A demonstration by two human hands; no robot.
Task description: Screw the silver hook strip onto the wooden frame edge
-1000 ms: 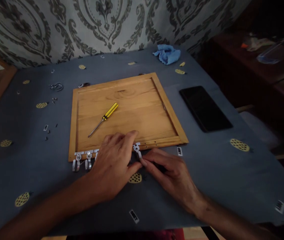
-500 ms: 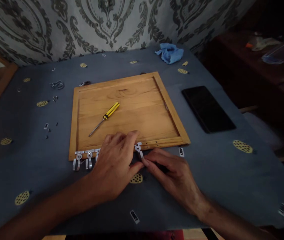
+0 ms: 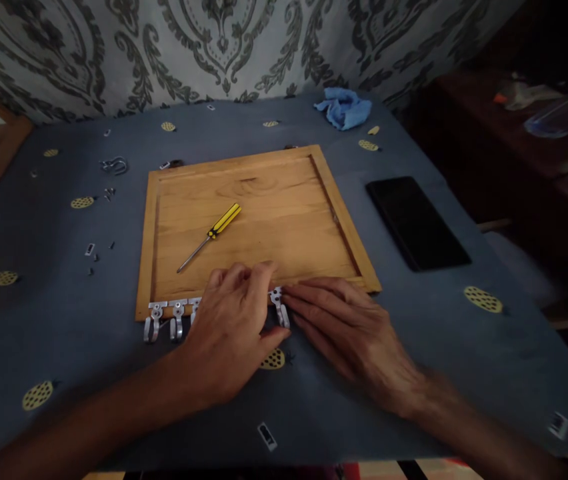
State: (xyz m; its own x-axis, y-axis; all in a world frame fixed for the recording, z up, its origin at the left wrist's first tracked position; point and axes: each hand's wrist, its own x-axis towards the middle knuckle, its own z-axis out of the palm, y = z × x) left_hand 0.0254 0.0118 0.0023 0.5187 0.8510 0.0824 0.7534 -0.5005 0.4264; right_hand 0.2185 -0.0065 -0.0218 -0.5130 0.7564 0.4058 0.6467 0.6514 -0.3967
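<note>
A wooden framed board [image 3: 259, 227] lies on the table, with a row of silver metal hooks [image 3: 177, 320] along its near edge. My left hand [image 3: 234, 327] rests over that edge and covers part of the row. Its thumb touches the lower end of the rightmost metal hook [image 3: 280, 310], which sits between thumb and index finger. Beside that hook is my right hand [image 3: 349, 327], its fingers stretched out together and their tips at the hook's flat plate. On the board lies a yellow and black screwdriver [image 3: 225, 220], its tip toward the near left.
Small screws [image 3: 95, 257] and a few bent metal pieces [image 3: 114, 165] are scattered left of the board. A black phone or tablet [image 3: 417, 223] lies to the right. A crumpled blue cloth [image 3: 345, 109] sits at the back, before a patterned curtain [image 3: 224, 47].
My right hand has let go of the hook's curved end and moved up to its plate, with fingers straightened. My left hand stays in place. The view has shifted slightly.
</note>
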